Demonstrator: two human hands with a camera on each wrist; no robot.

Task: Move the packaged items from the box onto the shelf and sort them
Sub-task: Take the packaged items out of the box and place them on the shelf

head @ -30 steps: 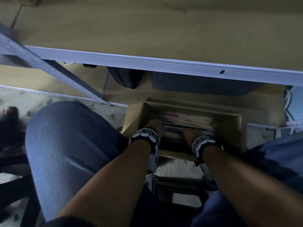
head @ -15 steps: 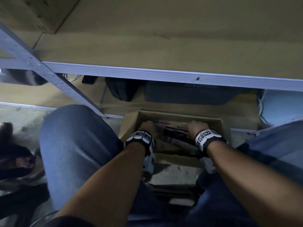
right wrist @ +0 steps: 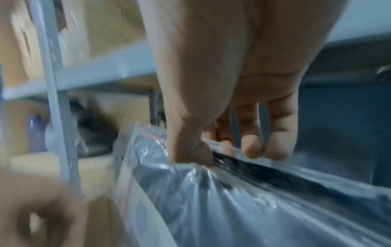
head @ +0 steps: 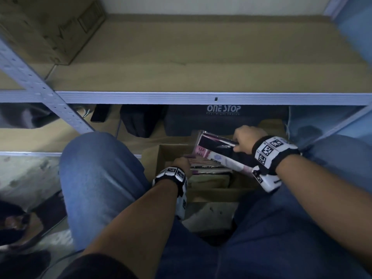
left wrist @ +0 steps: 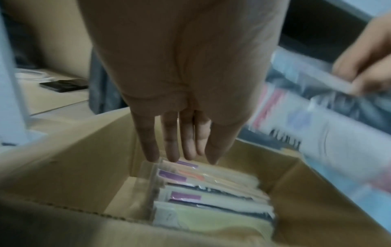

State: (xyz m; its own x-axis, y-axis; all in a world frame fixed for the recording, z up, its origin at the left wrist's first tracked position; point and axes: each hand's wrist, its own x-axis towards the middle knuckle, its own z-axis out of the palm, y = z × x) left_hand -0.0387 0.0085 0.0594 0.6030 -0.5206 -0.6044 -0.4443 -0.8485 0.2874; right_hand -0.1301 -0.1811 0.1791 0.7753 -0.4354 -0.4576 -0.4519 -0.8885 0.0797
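i'm lifting a clear plastic packet of dark goods [head: 216,152] pinched in my right hand [head: 244,140] above the brown cardboard box [head: 161,156], left hand [left wrist: 186,103] flat-fingered on the remaining packets [left wrist: 211,188], next it goes up onto the tan shelf board [head: 201,63].

The middle shelf board [head: 201,57] lies bare across the centre and right of the head view, open room from its pale metal front rail [head: 181,97] back to the wall. A closed cardboard carton [head: 50,27] fills its upper-left corner. A perforated upright [head: 36,83] slants down the left. Under the rail the lower shelf is crowded: a dark "ONE STOP" case [head: 223,119] and a black bag [head: 141,121] stand just behind the open box [head: 159,158]. The box sits between two denim-clad knees [head: 96,174], its left half open above the upright packets [left wrist: 211,192]; the lifted plastic-wrapped package [head: 219,152] overhangs its right side.
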